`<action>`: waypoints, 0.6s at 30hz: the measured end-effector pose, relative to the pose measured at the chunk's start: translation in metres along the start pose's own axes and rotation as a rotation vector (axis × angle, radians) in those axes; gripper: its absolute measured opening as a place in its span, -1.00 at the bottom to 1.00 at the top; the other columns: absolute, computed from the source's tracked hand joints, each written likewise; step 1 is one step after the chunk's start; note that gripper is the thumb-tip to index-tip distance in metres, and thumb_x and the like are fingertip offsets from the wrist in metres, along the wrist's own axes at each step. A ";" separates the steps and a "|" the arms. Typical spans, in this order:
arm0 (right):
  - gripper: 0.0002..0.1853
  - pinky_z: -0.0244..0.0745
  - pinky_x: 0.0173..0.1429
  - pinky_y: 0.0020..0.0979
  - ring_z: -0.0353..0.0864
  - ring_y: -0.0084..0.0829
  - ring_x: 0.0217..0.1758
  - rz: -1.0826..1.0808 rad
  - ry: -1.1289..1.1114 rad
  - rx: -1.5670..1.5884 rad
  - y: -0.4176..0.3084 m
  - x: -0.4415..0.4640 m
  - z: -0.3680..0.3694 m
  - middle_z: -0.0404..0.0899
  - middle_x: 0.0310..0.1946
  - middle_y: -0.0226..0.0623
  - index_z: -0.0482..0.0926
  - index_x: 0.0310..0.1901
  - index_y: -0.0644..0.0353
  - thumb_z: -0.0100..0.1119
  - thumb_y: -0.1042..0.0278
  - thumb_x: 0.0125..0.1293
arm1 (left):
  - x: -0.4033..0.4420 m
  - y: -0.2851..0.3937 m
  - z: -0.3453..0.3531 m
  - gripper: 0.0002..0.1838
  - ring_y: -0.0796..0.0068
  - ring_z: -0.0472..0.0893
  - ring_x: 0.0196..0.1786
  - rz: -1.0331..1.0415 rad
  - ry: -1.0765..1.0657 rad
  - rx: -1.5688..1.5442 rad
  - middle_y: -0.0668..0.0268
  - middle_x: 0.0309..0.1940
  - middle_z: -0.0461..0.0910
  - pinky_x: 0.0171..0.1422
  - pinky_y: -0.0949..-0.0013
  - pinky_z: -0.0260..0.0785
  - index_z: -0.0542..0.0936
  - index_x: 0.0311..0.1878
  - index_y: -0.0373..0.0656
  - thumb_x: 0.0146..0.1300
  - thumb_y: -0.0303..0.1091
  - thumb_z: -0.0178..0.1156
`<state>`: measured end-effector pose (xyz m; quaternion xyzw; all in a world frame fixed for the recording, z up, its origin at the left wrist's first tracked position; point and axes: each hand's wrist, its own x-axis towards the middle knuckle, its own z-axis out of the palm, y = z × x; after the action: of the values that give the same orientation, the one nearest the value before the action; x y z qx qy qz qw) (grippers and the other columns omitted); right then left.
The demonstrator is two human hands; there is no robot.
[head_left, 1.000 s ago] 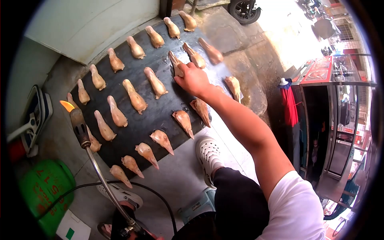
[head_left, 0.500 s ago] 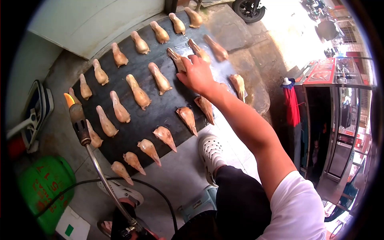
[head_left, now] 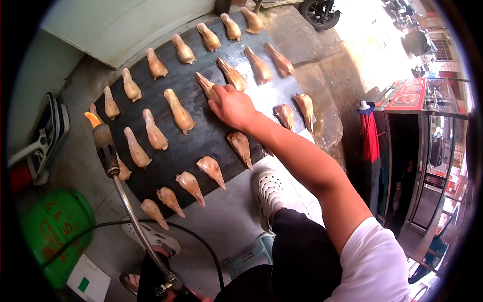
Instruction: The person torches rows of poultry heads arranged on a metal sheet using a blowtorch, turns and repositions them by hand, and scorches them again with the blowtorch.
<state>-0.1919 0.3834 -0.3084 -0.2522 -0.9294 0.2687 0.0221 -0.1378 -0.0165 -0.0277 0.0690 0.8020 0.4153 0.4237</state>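
Raw poultry drumsticks lie in rows on a dark flat board. My right hand is over the middle row, its fingers closed around the thick end of one poultry drumstick; the bony end sticks out to the upper left. A long-necked gas torch rises from the bottom edge, with an orange glow at its nozzle. My left hand shows only as a sliver by the torch's valve at the bottom edge, apparently on its handle; the fingers are mostly hidden.
A black hose curves over the floor near a green gas cylinder. My white clog stands by the board's near edge. A small bluish stool is below me. A glass-sided cart stands right, a motorbike wheel at the back.
My right hand has gone from one middle-row drumstick to its neighbour on the left, now gripping that one. The drumstick it left lies on the board. The view has shifted slightly.
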 end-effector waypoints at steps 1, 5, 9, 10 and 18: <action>-0.67 0.60 -0.04 -0.03 0.64 0.08 -0.11 -0.026 0.002 -0.006 0.004 -0.002 0.004 0.59 -0.14 0.05 0.51 0.01 0.19 0.22 0.17 0.32 | 0.001 0.002 0.000 -0.71 0.57 0.48 -0.40 -0.012 -0.013 -0.027 0.39 -0.44 0.54 -0.28 0.37 0.40 0.53 -0.12 -0.31 0.25 -0.33 0.38; -0.65 0.61 -0.06 -0.05 0.65 0.07 -0.14 -0.032 0.023 0.014 0.011 0.002 0.014 0.58 -0.13 0.01 0.52 0.02 0.18 0.24 0.16 0.31 | 0.004 0.008 -0.001 -0.71 0.58 0.48 -0.41 -0.029 -0.026 -0.048 0.40 -0.45 0.54 -0.28 0.38 0.40 0.53 -0.14 -0.30 0.24 -0.32 0.38; -0.65 0.61 -0.10 -0.04 0.65 0.07 -0.18 -0.054 0.040 0.011 0.005 0.002 0.010 0.57 -0.13 -0.02 0.54 0.01 0.20 0.27 0.18 0.30 | 0.005 0.008 0.001 -0.70 0.56 0.47 -0.42 0.003 -0.008 -0.036 0.40 -0.47 0.53 -0.29 0.37 0.39 0.53 -0.15 -0.29 0.25 -0.28 0.37; -0.65 0.61 -0.11 -0.03 0.65 0.06 -0.19 -0.038 0.057 -0.018 -0.001 0.001 0.005 0.56 -0.14 -0.02 0.54 0.00 0.21 0.28 0.18 0.29 | 0.007 0.011 0.001 -0.70 0.56 0.47 -0.43 0.013 -0.008 -0.019 0.40 -0.47 0.53 -0.29 0.37 0.39 0.53 -0.16 -0.29 0.25 -0.27 0.37; -0.62 0.62 -0.14 -0.04 0.67 0.04 -0.24 -0.222 -0.097 -0.024 -0.073 0.005 0.037 0.53 -0.18 0.00 0.51 -0.03 0.24 0.29 0.16 0.25 | 0.012 0.029 0.002 -0.70 0.55 0.46 -0.45 -0.015 -0.007 -0.059 0.40 -0.48 0.53 -0.30 0.36 0.38 0.54 -0.20 -0.27 0.24 -0.23 0.37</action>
<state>-0.2364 0.3148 -0.3033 -0.1347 -0.9547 0.2655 0.0037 -0.1506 0.0094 -0.0147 0.0518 0.7885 0.4352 0.4315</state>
